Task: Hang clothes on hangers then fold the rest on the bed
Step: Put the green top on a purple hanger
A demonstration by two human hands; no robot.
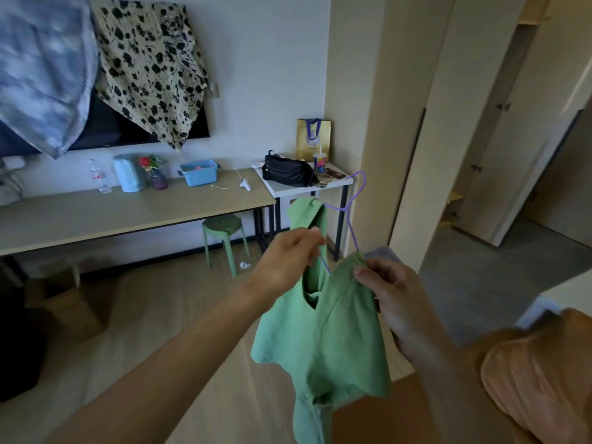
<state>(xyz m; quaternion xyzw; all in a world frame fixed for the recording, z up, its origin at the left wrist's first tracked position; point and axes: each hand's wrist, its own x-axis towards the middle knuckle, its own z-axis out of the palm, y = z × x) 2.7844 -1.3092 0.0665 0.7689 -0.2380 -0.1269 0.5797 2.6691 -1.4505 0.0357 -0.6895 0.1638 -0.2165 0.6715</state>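
A light green sleeveless top (323,331) hangs in the air in front of me on a thin purple hanger (351,206), whose hook points up and right. My left hand (288,254) pinches the top's left shoulder strap at the hanger wire. My right hand (390,293) pinches the right shoulder of the top over the hanger's other arm. A blue patterned garment (45,68) and a cream garment with black flowers (150,65) hang on the wall at upper left, over a dark screen. An orange garment (538,376) lies at the lower right.
A long beige desk (134,213) runs along the wall with a kettle, bottle, flowers and blue box. A green stool (224,229) stands under it. A white side table (307,187) holds a black bag. A wardrobe (416,123) and an open doorway are to the right.
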